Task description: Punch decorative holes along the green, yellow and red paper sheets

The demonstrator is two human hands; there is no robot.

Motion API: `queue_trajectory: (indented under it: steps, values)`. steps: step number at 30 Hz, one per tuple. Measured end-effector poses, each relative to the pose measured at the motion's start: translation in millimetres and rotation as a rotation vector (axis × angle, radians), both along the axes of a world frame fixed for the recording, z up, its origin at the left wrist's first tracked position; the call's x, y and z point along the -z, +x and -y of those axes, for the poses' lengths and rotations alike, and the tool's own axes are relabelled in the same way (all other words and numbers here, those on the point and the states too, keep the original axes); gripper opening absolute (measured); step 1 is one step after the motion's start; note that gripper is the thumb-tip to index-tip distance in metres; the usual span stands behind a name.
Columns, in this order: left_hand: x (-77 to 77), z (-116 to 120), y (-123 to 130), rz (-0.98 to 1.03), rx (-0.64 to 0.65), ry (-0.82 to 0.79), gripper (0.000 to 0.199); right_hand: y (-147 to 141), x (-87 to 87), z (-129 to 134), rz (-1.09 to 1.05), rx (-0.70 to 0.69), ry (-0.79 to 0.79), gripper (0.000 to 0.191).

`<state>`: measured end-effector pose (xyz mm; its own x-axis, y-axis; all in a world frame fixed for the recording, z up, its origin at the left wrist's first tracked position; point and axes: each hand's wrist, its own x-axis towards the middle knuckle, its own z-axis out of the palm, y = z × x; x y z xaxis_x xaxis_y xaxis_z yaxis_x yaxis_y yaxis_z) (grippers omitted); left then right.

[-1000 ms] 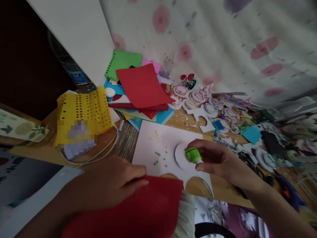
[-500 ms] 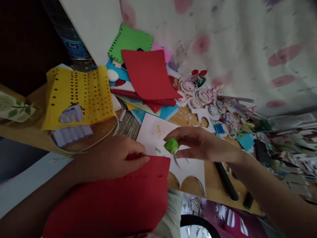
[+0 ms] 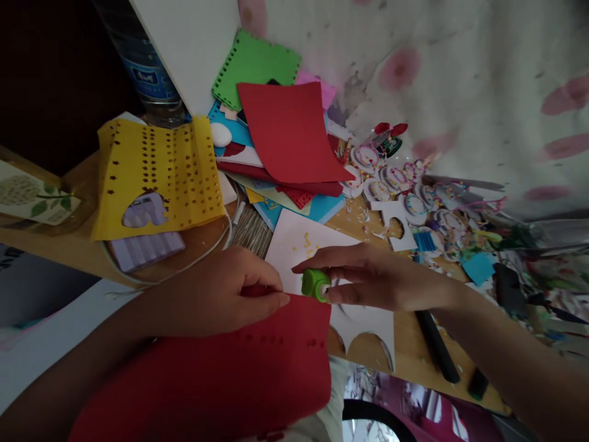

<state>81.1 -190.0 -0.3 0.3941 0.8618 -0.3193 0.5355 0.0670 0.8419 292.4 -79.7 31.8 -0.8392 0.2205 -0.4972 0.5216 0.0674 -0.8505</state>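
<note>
My left hand pinches the top edge of a large red sheet, which lies over my lap and has small punched holes near that edge. Between the fingers of my right hand is a small green punch, just above the sheet's right corner. Beneath it lies a white sheet with small yellow bits on it and curved cut-outs along its lower side.
A yellow punched sheet lies left, near a water bottle. Behind are a red sheet and a green sheet. Small decorated discs cluster right. A black rod lies by the front edge.
The green punch has turned in my right hand and sits lower, nearer the red sheet's corner. The whole view has shifted slightly, while my left hand keeps its hold.
</note>
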Motion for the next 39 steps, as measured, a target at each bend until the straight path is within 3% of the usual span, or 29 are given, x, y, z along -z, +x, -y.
queue_trajectory:
  steps: [5,13,21,26,32,39]
  values:
    - [-1.8,-0.3,-0.4,0.034,-0.029,-0.01,0.03,-0.2,0.0,1.0,0.014,0.007,0.031,0.033]
    - [-5.9,-0.7,-1.7,0.162,-0.056,-0.043,0.028,2.0,-0.5,0.0,0.031,0.026,-0.049,0.037]
    - [-0.9,1.0,-5.2,0.059,-0.103,-0.085,0.03,2.0,-7.7,5.8,0.03,0.089,-0.122,0.037]
    - [-2.0,-2.1,-6.3,0.125,-0.124,-0.099,0.03,3.0,-0.1,6.3,0.018,0.114,-0.192,0.033]
    - [-0.8,-6.8,-6.0,0.2,-0.171,-0.072,0.029,8.5,7.0,0.1,0.012,0.083,-0.164,0.033]
    - [4.9,-11.0,-8.9,0.158,-0.177,-0.069,0.029,10.9,14.2,0.9,-0.019,0.091,-0.198,0.03]
